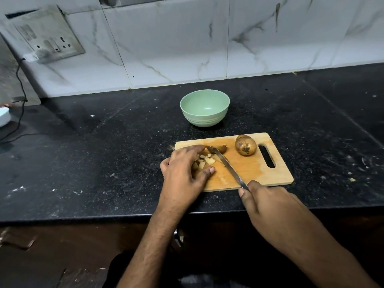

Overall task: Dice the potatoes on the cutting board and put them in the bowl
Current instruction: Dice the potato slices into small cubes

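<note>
Nearest the camera, both forearms reach up over the front edge of the black speckled worktop (104, 154). The right hand (268, 202), at about 5 o'clock from the wooden cutting board (255, 169), has its fingers curled round the handle of a knife (227, 166); the blade runs up and left across the board, its tip reaching the diced pieces. The left hand (185, 169), at the board's 9 o'clock side, is spread wide and cupped over the pile of diced potato (204, 161), fingers and thumb bent loosely around the pale cubes; whether it actually grips any of them cannot be told.

At 12 o'clock from the pile, touching the knife tip, lies a cut potato piece (220, 148) with brown skin showing. At 3 o'clock from that piece, near the board's slotted handle hole, sits a whole unpeeled potato (245, 145), apart from the rest.

Beyond the board, at its 12 o'clock, stands a pale green bowl (204, 108), upright on the worktop; its inside shows only bare green surface.

Farther back rises a white marble-patterned tiled wall (187, 38). At 10 o'clock a grimy switch and socket plate (48, 37) is fixed to it, with a black cable (21, 88) hanging down toward a white object (4, 116) at the far left edge.
</note>
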Demonstrator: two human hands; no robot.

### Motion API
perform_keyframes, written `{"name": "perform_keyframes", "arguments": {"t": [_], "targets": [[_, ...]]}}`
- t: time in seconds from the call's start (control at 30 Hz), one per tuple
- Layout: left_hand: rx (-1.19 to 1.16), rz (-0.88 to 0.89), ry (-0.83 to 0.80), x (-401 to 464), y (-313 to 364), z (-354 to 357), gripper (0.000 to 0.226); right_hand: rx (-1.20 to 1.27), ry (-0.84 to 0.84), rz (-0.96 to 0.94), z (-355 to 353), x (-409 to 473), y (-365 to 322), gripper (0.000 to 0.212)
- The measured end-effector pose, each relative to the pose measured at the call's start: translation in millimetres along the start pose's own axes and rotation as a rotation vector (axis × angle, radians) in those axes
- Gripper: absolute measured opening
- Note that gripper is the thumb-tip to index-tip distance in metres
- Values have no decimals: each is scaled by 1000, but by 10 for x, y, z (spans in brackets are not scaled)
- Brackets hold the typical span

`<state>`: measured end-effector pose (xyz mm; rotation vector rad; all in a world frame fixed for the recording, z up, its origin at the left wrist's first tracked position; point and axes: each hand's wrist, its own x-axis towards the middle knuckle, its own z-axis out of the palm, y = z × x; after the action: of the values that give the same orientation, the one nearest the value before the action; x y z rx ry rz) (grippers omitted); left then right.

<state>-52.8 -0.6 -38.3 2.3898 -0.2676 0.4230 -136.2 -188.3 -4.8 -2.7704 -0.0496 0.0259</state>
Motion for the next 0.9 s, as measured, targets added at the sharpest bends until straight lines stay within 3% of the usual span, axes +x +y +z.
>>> {"name": "perform_keyframes", "arguments": {"t": [0.2, 0.47, 0.7, 0.9], "targets": [[181, 110, -15, 40, 189, 142, 44, 16, 19, 22, -68, -51, 156, 26], [252, 12, 22, 68, 343, 298, 42, 30, 19, 49, -122, -75, 282, 30], [201, 37, 42, 85, 297, 335, 26, 47, 28, 49, -77, -77, 294, 33], [181, 91, -6, 70, 273, 326, 28, 86, 19, 42, -90, -105, 310, 35]]}}
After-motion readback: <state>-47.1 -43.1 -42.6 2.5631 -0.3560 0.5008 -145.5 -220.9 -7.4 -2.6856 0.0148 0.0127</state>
